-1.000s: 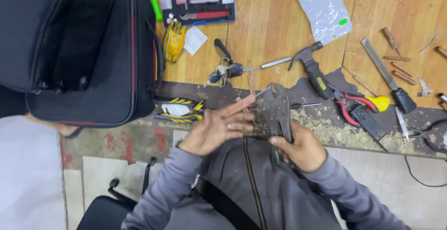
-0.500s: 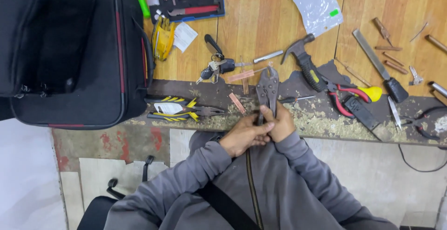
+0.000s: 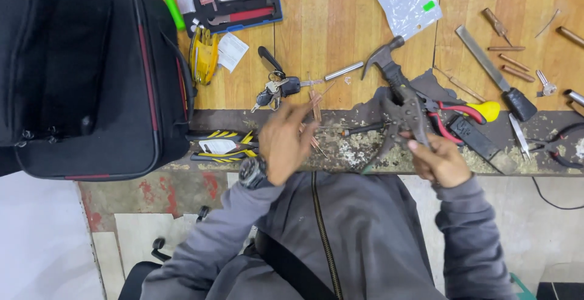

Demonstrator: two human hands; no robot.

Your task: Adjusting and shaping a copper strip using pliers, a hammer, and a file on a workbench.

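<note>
Hands [image 3: 286,142] parted above cluttered wooden workbench [image 3: 340,38].

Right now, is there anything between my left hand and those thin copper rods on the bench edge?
Nothing visible does. The left hand hovers right at the copper rods, its fingers reaching them. The key bunch lies beyond, to the side. The right hand holds the dark pliers apart, clear of that path.
</note>
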